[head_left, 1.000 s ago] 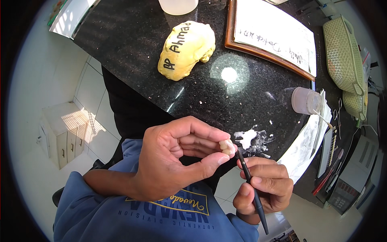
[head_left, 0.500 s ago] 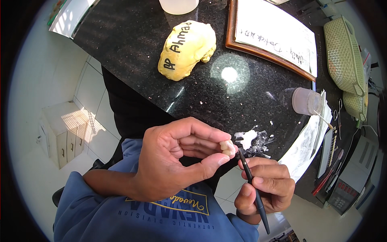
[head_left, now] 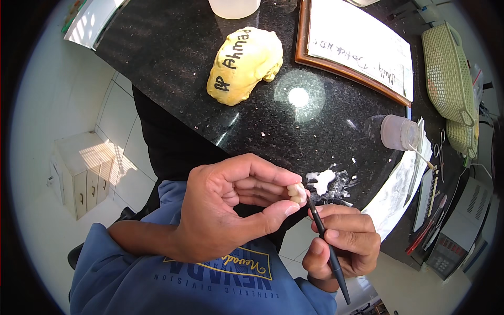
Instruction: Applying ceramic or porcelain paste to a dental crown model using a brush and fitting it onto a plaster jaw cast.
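Observation:
My left hand [head_left: 220, 210] pinches a small cream, tooth-shaped piece [head_left: 295, 193] between the fingertips and thumb, above the counter's front edge. My right hand [head_left: 346, 241] grips a slim black pen-like tool [head_left: 335, 262], whose upper tip is at the right side of the piece; whether they touch is unclear. A white smear of paste [head_left: 321, 182] lies on the dark speckled counter [head_left: 184, 79], just beyond the piece. A small translucent jar [head_left: 395, 131] with a thin stick stands to the right.
A yellow lump with black marking [head_left: 236, 68], a translucent container [head_left: 233, 6] and a wood-framed board with paper [head_left: 357, 42] are farther back. At right are woven baskets [head_left: 446, 79], paper [head_left: 386, 207], scissors, several tools and a grey device [head_left: 454, 231]. A cabinet [head_left: 84, 173] stands lower left.
The black tool and my right hand have shifted very slightly around the piece. My left hand stays in nearly the same place, still pinching it.

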`<state>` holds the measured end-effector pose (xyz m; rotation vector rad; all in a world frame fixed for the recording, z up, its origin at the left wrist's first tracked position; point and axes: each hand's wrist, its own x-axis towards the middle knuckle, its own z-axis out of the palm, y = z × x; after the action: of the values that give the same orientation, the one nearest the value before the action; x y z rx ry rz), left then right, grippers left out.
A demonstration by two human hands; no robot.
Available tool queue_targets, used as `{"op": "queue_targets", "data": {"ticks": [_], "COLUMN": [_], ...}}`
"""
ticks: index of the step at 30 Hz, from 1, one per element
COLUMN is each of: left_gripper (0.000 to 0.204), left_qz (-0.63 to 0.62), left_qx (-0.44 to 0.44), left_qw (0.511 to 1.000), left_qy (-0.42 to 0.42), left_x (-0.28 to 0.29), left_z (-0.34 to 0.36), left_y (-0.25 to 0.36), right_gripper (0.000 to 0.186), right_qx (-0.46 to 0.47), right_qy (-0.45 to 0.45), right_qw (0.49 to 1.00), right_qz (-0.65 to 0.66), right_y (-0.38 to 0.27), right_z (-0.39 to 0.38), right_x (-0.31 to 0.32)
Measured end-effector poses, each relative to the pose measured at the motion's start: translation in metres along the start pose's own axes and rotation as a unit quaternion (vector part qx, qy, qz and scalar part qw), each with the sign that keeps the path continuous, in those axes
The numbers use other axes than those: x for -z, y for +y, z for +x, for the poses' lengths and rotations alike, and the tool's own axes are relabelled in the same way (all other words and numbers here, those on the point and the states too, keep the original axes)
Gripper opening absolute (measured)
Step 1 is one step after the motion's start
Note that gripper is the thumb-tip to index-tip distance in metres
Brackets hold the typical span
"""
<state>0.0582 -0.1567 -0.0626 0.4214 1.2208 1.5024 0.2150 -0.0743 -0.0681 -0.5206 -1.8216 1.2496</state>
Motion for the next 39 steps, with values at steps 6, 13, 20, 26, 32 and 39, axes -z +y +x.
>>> {"op": "queue_targets", "data": {"ticks": [6,13,20,26,32,39], "left_gripper": [0.026,0.021,0.02,0.021,0.024,0.026], "left_qz": [0.013,-0.046,-0.054,-0.061,-0.034,0.051], "left_qx": [0.006,0.002,-0.03,-0.038,-0.064,-0.072], "left_qw": [0.999,0.998,0.995,0.993,0.994,0.99], "left_qy": [-0.035,-0.047,-0.085,-0.092,-0.083,-0.109], "left_x": [0.003,0.009,0.025,0.04,0.044,0.027], "left_z": [0.004,0.004,-0.003,-0.004,0.004,0.019], "left_y": [0.008,0.003,0.011,0.014,0.023,0.026], "right_gripper": [0.034,0.037,0.013,0.023,0.023,0.012], "right_qx": [-0.001,0.092,0.037,0.03,0.067,0.075], "right_qy": [0.04,0.196,0.085,-0.028,-0.002,0.155], "right_qw": [0.999,0.956,0.976,0.92,0.929,0.952], "right_qz": [0.015,-0.199,-0.197,-0.389,-0.365,-0.254], "right_y": [-0.007,-0.034,-0.035,-0.004,-0.025,-0.071], "right_z": [0.002,0.072,0.214,0.281,0.267,0.104], "right_x": [0.012,0.048,0.036,0.02,0.03,0.065]}}
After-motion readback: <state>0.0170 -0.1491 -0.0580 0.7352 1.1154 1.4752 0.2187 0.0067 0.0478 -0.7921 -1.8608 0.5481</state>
